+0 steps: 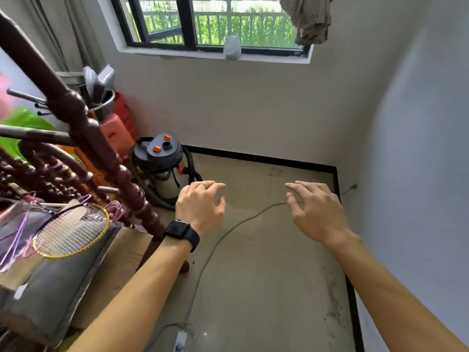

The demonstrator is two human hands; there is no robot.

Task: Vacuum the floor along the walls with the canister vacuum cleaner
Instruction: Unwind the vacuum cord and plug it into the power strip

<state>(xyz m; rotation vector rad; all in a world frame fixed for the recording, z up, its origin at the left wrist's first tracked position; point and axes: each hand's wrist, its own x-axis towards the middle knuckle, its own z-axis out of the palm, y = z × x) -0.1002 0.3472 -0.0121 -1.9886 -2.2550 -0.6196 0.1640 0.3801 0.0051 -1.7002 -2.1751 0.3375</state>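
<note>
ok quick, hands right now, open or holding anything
Left hand: open, holding nothing.
Right hand: open, holding nothing.

Vacuum (162, 163) (corner) left of cord (228, 229)

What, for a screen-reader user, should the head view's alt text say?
The left hand and right hand, open and empty, reach over a floor toward a canister vacuum cleaner standing below a window. A grey cord trails across the floor toward the right wall; a badminton racket lies among clutter at left.
</note>
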